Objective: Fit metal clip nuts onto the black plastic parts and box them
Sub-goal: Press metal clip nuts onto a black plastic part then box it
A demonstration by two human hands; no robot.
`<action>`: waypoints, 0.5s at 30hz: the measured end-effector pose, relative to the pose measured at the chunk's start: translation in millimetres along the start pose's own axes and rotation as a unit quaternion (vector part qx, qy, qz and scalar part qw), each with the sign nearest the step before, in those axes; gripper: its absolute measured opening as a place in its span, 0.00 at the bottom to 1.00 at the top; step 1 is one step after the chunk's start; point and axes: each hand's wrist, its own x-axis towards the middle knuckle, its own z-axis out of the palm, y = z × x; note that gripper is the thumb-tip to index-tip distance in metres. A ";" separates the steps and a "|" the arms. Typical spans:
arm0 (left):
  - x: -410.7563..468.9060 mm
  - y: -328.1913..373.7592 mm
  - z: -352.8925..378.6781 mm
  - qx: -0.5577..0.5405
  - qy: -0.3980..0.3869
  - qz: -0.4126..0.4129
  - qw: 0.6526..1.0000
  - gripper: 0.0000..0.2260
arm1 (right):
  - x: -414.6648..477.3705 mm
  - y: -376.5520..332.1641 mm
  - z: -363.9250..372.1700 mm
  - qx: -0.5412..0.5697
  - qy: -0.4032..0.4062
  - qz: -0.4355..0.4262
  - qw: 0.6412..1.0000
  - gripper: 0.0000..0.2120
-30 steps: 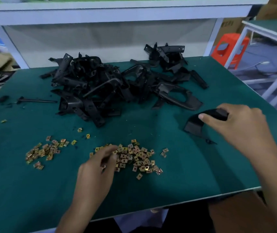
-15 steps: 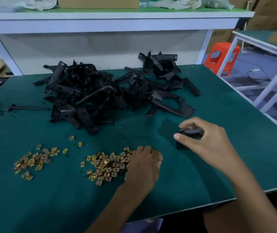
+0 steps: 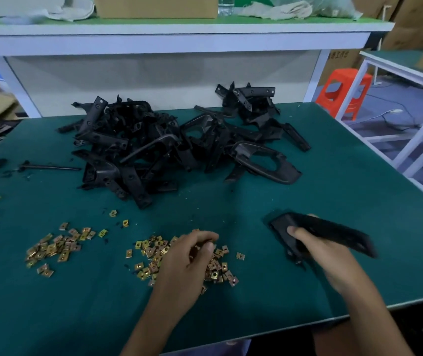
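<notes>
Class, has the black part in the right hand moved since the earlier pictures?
Yes: the black part has come nearer the person, farther from the heap of black parts.

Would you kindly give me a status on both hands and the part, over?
Left hand curled over clip nut pile, pinch unclear. Right hand grips black plastic part. Nothing blocking between them.

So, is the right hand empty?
No, the right hand grips a black plastic part just above the green table.
</notes>
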 end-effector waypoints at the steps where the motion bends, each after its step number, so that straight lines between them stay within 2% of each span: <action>1: -3.0 -0.1 -1.0 -0.038 -0.007 -0.023 0.999 0.10 | -3.0 2.0 8.1 0.118 -0.001 0.027 0.993 0.09; 3: -7.1 2.0 -1.4 -0.110 -0.021 -0.058 0.992 0.12 | -7.7 3.3 34.6 0.313 -0.041 0.078 0.946 0.19; 6: -9.2 7.9 1.1 -0.196 -0.017 -0.090 0.976 0.11 | -18.3 0.8 79.9 0.428 -0.109 0.110 0.890 0.22; 10: -9.2 15.1 7.0 -0.262 0.019 -0.109 0.959 0.08 | -35.2 2.3 108.6 0.489 -0.167 0.108 0.849 0.14; 15: -10.6 16.6 10.2 -0.292 -0.003 -0.125 0.948 0.11 | -36.0 3.6 110.0 0.495 -0.178 0.094 0.845 0.12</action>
